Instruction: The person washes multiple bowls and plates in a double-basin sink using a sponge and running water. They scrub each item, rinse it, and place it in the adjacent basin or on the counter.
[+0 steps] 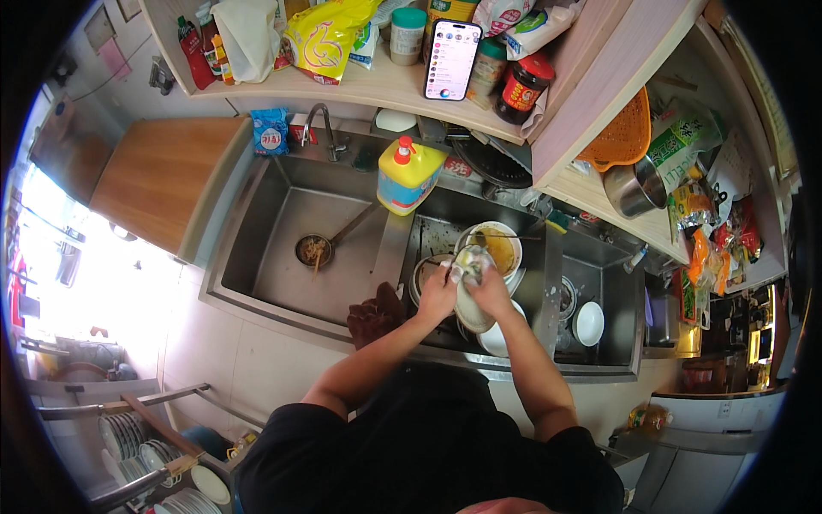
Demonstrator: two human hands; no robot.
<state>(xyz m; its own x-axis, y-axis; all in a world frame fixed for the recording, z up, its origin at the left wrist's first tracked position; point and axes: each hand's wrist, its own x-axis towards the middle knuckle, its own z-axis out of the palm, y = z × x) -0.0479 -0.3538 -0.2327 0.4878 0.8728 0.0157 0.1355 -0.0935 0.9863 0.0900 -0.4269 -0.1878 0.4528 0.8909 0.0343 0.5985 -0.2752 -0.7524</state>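
Observation:
Over the middle basin of a steel sink [390, 257], my left hand [441, 292] and my right hand [489, 287] meet around a soapy, pale cloth or sponge [473, 262]. Its exact kind is blurred by foam. A light plate [474, 310] lies below and between my hands; whether I grip it is unclear. Just beyond them stands a white bowl [499, 249] of yellowish liquid with a utensil across it. Another white bowl [501, 337] sits under my right forearm, and a dish [424, 277] is partly hidden beside my left hand.
The left basin holds a long-handled strainer or ladle [314, 250] with food scraps. A yellow detergent jug [409, 177] stands behind the divider. A brown cloth [376, 315] hangs over the front edge. The right basin holds a white bowl [588, 324]. A shelf [385, 77] overhangs the back.

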